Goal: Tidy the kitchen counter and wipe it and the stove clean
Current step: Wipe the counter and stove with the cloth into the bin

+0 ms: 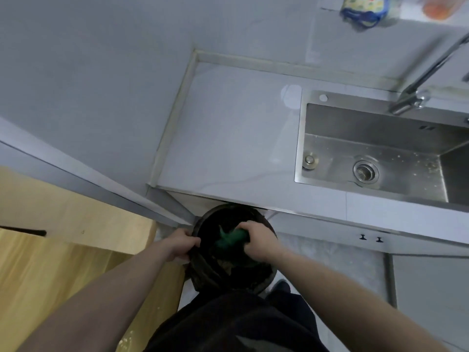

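Observation:
A round bin lined with a dark bag [203, 273] stands on the floor below the counter's front edge. My left hand [181, 246] grips the bag's rim on the left side. My right hand [256, 240] holds a green object [229, 239] over the bin's dark opening; what the green object is I cannot tell. The pale grey counter [228, 138] stretches above the bin, with bare surface left of the sink.
A steel sink [380, 158] with a drain and a tap [416, 97] is set into the counter at right. A patterned cloth item [365, 8] hangs on the wall above. A wooden door [63, 250] stands at left. Cabinet doors with dark knobs [370, 238] are below the sink.

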Available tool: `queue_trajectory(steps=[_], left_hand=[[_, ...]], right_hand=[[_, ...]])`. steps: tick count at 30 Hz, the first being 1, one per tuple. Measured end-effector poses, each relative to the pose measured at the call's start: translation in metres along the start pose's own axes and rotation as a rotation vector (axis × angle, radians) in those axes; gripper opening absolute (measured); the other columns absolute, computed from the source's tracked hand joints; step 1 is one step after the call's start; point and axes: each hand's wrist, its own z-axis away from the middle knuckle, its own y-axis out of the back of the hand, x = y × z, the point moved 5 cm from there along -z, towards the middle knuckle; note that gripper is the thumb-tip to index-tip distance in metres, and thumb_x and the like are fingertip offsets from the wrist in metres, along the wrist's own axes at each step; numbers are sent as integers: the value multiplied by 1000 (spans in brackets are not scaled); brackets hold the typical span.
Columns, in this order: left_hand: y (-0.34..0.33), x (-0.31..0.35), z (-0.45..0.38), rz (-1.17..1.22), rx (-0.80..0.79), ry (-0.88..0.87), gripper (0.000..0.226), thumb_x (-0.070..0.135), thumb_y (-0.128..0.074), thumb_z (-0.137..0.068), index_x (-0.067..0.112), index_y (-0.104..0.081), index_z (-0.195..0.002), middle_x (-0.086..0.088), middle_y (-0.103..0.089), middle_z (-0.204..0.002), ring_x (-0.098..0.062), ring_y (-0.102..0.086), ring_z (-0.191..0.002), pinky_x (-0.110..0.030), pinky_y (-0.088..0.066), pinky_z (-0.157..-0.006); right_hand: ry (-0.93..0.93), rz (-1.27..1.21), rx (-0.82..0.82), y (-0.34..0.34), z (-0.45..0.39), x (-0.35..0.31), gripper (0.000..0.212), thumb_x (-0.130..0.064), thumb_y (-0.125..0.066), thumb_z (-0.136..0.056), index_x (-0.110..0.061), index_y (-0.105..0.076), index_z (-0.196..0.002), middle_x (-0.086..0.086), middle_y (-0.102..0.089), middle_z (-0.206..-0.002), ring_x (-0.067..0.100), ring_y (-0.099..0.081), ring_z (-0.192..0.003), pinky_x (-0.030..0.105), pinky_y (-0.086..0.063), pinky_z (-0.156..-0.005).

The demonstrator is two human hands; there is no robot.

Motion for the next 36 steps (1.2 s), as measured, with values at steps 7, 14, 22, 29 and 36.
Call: queue_trajectory(steps=[7,14,22,29,36], left_hand=[[-31,7,14,-17,-2,-40,56,28,-75,-68,12,-61,-121,-16,-69,-111,-32,-73,-93,-47,-64,-76],[-120,31,53,40,65,-109,62,4,-70,-80,-2,-49,-138,-23,-67,-112,-29,-68,-76,-26,-53,-47],[-260,57,107,-29,39,-137,44,1,-74,-77,-10,-57,-116,-21,-65,-88,-25,-65,-56,-29,-54,-43],[-376,105,133,-99,-70,-176,54,0,-73,-80,-9,-50,-128,-26,-66,-112,-34,-73,-82,-43,-63,-58],[-468,171,123,-252,-206,-218,57,4,-74,-73,-4,-53,-125,-25,-72,-105,-31,-74,-74,-46,-63,-65]], right_hand=[[-92,-246,272,33,56,33,54,-10,-55,-67,-31,-65,-116,-6,-65,-113,22,-61,-105,27,-46,-94],[-182,-402,484,70,163,116,39,-5,-63,-76,-27,-69,-108,-9,-71,-102,14,-65,-98,20,-47,-85],[-362,-561,714,92,330,235,34,-8,-64,-84,-36,-67,-104,-19,-68,-92,6,-62,-90,10,-42,-70],[-501,-621,898,148,416,324,29,-15,-64,-89,-34,-65,-110,-10,-66,-99,9,-59,-86,22,-43,-73],[-589,-646,1031,207,455,400,30,-15,-64,-89,-33,-65,-114,-8,-68,-102,15,-63,-95,23,-46,-74]])
